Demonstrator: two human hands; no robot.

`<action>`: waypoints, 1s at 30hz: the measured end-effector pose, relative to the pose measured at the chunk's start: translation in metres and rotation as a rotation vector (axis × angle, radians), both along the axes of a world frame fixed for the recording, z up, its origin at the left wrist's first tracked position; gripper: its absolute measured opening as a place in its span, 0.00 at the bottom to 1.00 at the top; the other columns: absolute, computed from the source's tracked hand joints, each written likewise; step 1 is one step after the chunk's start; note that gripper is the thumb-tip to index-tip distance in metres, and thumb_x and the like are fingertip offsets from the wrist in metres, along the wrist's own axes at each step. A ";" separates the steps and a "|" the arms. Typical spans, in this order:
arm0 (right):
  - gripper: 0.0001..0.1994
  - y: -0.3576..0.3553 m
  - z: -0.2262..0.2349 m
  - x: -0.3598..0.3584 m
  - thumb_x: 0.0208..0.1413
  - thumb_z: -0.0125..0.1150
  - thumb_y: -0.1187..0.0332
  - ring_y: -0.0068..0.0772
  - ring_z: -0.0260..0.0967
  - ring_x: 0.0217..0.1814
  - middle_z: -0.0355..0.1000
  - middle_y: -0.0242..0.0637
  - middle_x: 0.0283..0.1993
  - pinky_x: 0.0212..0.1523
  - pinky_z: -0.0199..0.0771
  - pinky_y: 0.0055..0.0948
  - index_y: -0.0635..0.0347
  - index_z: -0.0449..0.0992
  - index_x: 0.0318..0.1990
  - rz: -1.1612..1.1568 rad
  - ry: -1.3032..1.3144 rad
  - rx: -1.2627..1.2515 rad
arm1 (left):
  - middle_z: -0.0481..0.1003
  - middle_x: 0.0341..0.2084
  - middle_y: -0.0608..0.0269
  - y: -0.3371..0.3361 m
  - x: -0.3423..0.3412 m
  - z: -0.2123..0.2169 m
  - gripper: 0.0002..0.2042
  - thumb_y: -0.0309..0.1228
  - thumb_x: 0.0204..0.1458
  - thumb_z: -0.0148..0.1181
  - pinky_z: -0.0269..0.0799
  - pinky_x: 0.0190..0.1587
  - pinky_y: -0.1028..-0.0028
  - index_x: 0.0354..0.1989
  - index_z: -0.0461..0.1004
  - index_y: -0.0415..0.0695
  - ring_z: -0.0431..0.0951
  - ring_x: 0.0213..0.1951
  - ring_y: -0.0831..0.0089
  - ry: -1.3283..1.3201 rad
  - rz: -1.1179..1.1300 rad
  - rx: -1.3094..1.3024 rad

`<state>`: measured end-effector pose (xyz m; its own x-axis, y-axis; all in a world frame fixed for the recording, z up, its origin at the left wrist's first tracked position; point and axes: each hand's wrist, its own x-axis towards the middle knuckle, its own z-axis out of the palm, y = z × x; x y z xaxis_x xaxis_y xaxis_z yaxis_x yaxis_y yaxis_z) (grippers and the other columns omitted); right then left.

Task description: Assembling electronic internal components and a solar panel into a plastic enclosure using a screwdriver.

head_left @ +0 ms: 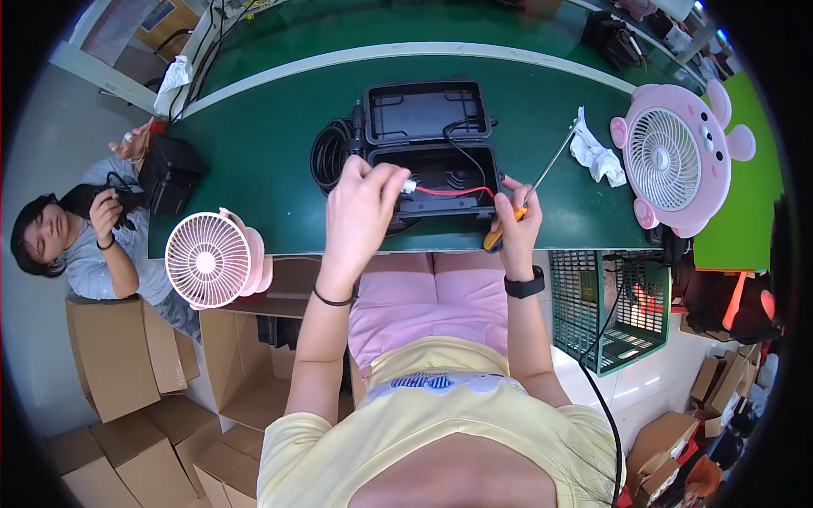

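A black plastic box [428, 114] lies with its lid folded back on the green table before me. My left hand [357, 207] pinches a small white connector [409, 186] over the box's left front. From that connector a red wire [455, 192] runs right across the box's inside. My right hand [518, 224], at the box's front right corner, is closed round a screwdriver [555, 157] with a yellow and black handle. Its long shaft points up and to the right, away from the box. A coil of black cable [329, 154] sits left of the box.
A crumpled white tissue [597, 157] and a pink animal-shaped fan [673, 157] are on the right. At the left front edge is a smaller pink fan [208, 260]. Another person [93, 233] handles a black box [172, 173] far left. A green crate [610, 317] stands below right.
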<state>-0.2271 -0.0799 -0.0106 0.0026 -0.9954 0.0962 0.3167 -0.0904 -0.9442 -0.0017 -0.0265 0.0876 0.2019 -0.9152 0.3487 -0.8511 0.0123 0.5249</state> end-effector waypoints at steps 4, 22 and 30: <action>0.15 0.013 0.002 -0.003 0.58 0.65 0.75 0.12 0.63 0.21 0.73 0.39 0.45 0.22 0.65 0.13 0.53 0.60 0.33 -0.012 0.033 -0.015 | 0.68 0.30 0.58 -0.005 -0.016 -0.013 0.06 0.33 0.54 0.67 0.73 0.29 0.61 0.34 0.79 0.45 0.75 0.27 0.57 -0.068 0.016 -0.160; 0.18 -0.109 0.060 -0.008 0.60 0.65 0.57 0.20 0.73 0.34 0.78 0.40 0.55 0.29 0.72 0.23 0.60 0.65 0.31 -0.027 0.557 -0.256 | 0.73 0.42 0.58 0.011 -0.054 -0.044 0.32 0.47 0.50 0.66 0.71 0.43 0.65 0.67 0.67 0.70 0.73 0.40 0.63 -0.396 -0.366 -0.182; 0.16 -0.143 0.051 0.001 0.56 0.69 0.66 0.26 0.66 0.35 0.71 0.32 0.30 0.40 0.70 0.27 0.58 0.64 0.30 0.107 0.622 -0.408 | 0.72 0.42 0.63 0.008 -0.058 -0.052 0.29 0.44 0.47 0.68 0.70 0.40 0.68 0.62 0.71 0.72 0.71 0.39 0.66 -0.427 -0.333 -0.209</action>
<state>-0.2265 -0.2233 0.0402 0.2715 -0.8725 0.4063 -0.2381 -0.4700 -0.8500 -0.0600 -0.0185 0.0354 -0.2831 -0.8084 0.5161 -0.9195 0.3818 0.0936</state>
